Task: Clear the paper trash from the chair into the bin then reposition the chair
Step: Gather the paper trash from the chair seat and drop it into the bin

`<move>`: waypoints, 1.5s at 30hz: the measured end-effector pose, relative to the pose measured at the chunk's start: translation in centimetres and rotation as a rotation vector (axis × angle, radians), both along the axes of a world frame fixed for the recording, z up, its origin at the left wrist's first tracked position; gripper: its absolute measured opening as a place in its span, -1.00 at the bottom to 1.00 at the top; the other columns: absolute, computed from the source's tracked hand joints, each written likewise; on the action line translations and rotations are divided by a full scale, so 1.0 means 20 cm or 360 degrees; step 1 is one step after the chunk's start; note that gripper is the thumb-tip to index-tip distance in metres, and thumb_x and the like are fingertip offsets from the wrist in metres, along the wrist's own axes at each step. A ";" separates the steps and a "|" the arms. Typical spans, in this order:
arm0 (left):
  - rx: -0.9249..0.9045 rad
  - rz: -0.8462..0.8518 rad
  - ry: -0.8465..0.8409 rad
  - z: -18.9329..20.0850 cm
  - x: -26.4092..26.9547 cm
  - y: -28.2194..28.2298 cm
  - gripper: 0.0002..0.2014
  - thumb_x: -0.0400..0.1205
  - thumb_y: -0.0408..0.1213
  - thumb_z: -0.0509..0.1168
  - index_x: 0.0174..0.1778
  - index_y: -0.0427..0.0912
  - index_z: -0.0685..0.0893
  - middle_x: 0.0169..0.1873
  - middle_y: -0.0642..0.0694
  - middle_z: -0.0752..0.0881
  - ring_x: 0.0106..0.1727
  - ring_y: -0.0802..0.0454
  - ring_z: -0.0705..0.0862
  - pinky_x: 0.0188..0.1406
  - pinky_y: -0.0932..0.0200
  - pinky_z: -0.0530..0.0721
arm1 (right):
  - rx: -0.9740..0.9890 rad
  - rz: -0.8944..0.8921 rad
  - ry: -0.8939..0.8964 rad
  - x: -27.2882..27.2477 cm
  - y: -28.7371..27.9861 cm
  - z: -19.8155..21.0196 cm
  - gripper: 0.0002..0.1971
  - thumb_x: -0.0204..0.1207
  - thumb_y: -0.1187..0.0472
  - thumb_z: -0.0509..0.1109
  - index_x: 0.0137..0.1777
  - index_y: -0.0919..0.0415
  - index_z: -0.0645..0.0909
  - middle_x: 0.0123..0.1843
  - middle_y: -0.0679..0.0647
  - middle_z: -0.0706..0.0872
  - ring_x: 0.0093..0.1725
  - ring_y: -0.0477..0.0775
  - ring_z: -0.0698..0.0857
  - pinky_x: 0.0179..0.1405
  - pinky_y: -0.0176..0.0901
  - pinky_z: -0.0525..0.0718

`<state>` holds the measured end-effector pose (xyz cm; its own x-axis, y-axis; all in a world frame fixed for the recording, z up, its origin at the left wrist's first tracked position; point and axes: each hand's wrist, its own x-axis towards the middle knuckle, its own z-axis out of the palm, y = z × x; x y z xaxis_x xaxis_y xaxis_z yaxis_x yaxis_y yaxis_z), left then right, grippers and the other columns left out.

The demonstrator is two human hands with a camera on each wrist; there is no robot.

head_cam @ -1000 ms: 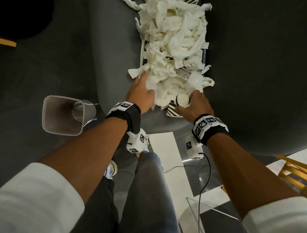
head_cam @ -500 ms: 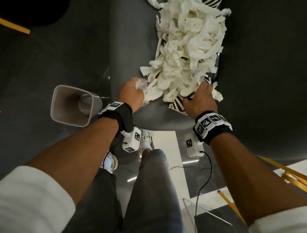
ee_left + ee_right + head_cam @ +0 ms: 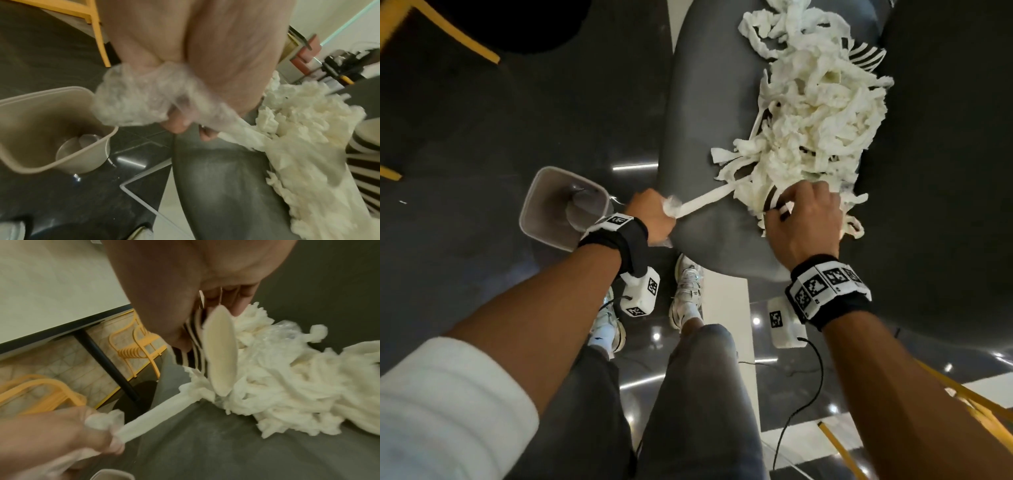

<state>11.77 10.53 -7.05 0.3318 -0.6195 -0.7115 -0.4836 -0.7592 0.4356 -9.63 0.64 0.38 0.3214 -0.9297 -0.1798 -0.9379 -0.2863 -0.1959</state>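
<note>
A heap of white paper strips [image 3: 815, 113] lies on the grey chair seat [image 3: 698, 137]. My left hand [image 3: 664, 209] grips a crumpled wad of paper [image 3: 133, 100] at the seat's left edge, and one long strip [image 3: 709, 198] stretches from it back to the heap. The beige bin [image 3: 558, 205] stands on the floor just left of that hand, open and tilted. At the heap's near edge my right hand [image 3: 787, 205] pinches a black-and-white striped paper piece [image 3: 189, 344] with a pale oval disc [image 3: 222, 353] against it.
My legs and white shoes [image 3: 688, 291] stand right in front of the chair. Yellow chairs [image 3: 135, 340] and a table with a black post [image 3: 107, 360] are to the left. A black cable [image 3: 808, 394] trails on the glossy floor at the right.
My left hand has pulled away from the heap toward the bin, drawing a long strip out taut. The right hand has stayed on the striped piece at the heap's near edge.
</note>
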 end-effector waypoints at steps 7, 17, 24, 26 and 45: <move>-0.0410 0.0786 0.0276 -0.04 0.23 0.19 -0.55 0.54 -0.67 0.18 0.10 -0.15 0.83 0.09 -0.15 0.76 0.05 0.01 0.71 0.05 0.38 0.65 | 0.0842 0.0661 -0.0025 0.40 0.08 -0.26 -0.77 0.38 0.09 0.41 -0.01 0.13 0.53 0.66 0.05 0.30 0.31 0.02 0.59 0.29 -0.02 0.64; -0.0388 0.1686 0.0282 -0.09 0.57 0.33 -0.78 0.49 -0.25 0.33 -0.44 0.00 0.80 -0.38 0.07 0.76 -0.20 -0.01 0.71 -0.13 0.07 0.67 | 0.0831 0.0747 0.0455 0.63 0.03 -0.43 -0.72 0.59 0.09 0.25 0.19 0.22 0.60 0.16 0.27 0.71 0.21 0.36 0.68 0.13 0.01 0.64; -0.0198 0.1377 0.0316 -0.21 0.44 0.33 -0.55 0.32 -0.10 0.52 0.16 -0.05 0.80 0.25 -0.06 0.72 0.12 0.09 0.74 -0.01 0.37 0.62 | 0.1030 0.0570 0.0140 0.84 0.14 -0.47 -0.78 0.50 0.10 0.45 0.11 0.12 0.68 -0.12 0.00 0.71 -0.09 0.06 0.70 -0.19 -0.21 0.52; -0.0236 0.1451 0.0299 -0.21 0.46 0.38 -0.67 0.48 -0.22 0.46 0.17 -0.09 0.74 0.30 -0.11 0.65 0.17 0.02 0.69 0.02 0.28 0.58 | 0.1138 0.0444 -0.0124 0.94 0.21 -0.51 -0.80 0.47 0.10 0.50 0.07 0.05 0.66 -0.20 -0.12 0.68 -0.16 -0.05 0.70 -0.24 -0.26 0.56; -0.0092 0.1345 0.0489 -1.22 0.93 0.93 -0.52 0.67 -0.42 0.21 0.55 -0.11 0.45 0.29 -0.09 0.63 0.48 -0.16 0.55 0.35 0.07 0.51 | 0.1661 -0.0406 -0.0307 1.63 0.90 -1.80 -0.27 0.59 -0.10 0.36 0.66 0.25 0.28 0.51 0.18 0.57 0.46 0.25 0.58 0.53 0.07 0.48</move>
